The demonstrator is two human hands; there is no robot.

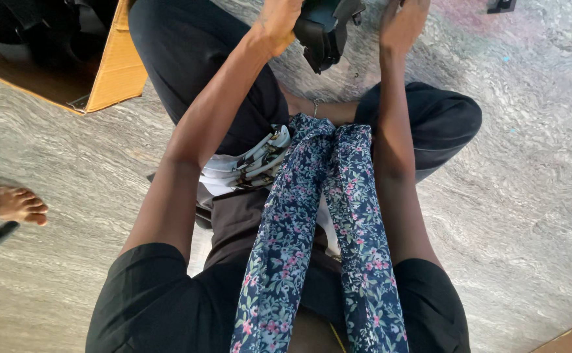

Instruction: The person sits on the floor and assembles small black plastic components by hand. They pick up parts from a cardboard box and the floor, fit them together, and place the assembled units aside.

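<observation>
The left hand [278, 23] has its fingers curled around a black moulded part [325, 29] held up at the top edge of view. The right hand [402, 25] lies flat beside that part, its fingers cut off by the frame, so their grip cannot be told. Below, a floral scarf [338, 216] hangs over the lap above the grey floor [527, 196].

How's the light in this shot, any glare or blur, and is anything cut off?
Head view: soft, even daylight, with a pale sheen on the marbled floor at upper right but no harsh glare; the floral scarf and forearms look sharp; both hands are cropped by the top edge, the left hand gripping a dark object, the right hand beside it; wide-angle stretch bends the edges.
</observation>
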